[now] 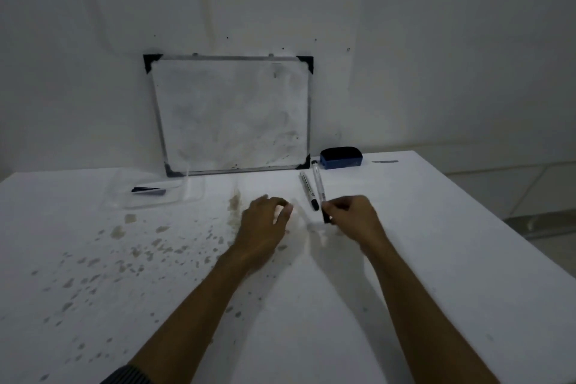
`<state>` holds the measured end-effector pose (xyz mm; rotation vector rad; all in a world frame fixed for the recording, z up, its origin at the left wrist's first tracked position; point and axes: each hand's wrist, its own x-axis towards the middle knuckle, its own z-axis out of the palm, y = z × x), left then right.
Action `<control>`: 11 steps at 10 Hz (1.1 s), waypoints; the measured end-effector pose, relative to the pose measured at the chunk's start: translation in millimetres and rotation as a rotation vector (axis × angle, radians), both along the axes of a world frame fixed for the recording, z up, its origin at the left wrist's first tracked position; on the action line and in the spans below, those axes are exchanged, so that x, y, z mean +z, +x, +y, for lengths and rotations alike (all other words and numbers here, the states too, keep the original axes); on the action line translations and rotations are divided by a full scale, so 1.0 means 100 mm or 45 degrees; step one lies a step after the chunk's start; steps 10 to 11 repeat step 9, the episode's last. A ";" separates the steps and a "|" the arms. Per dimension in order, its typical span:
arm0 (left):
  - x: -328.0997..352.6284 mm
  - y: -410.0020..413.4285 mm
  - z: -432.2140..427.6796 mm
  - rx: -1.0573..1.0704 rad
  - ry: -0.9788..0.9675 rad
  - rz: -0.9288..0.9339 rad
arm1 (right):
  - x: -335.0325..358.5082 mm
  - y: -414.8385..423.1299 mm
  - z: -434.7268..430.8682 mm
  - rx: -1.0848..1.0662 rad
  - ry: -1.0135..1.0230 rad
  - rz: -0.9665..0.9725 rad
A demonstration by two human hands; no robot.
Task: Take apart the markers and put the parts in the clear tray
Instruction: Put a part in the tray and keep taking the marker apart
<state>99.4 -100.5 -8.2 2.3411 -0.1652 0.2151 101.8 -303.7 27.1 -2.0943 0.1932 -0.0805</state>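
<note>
Two markers showed near the whiteboard (230, 115): one marker (308, 191) lay flat just in front of its lower right corner, and a second marker (318, 185) beside it was pinched at its dark near end by the right hand (353, 217). The left hand (265, 223) hovered with fingers loosely curled and nothing gripped, a little further out from the board. Off the whiteboard's lower left corner sat the clear tray (190, 193), already holding some dark parts (148, 190). By the look of it, the cap pull was in hand; next, the left hand needed to clamp the barrel so the right could tug.
</note>
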 end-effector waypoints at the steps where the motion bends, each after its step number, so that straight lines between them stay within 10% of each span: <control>1: -0.26 0.02 0.15 0.046 0.317 -0.062 | 0.01 0.39 -0.10 -0.129 -0.177 0.057; 6: -0.37 0.12 0.18 0.039 0.374 -0.090 | -0.22 0.90 0.11 -0.310 -0.383 0.179; 11: -0.08 0.02 0.21 0.030 -0.164 0.079 | 0.02 0.37 0.01 -0.196 0.103 -0.090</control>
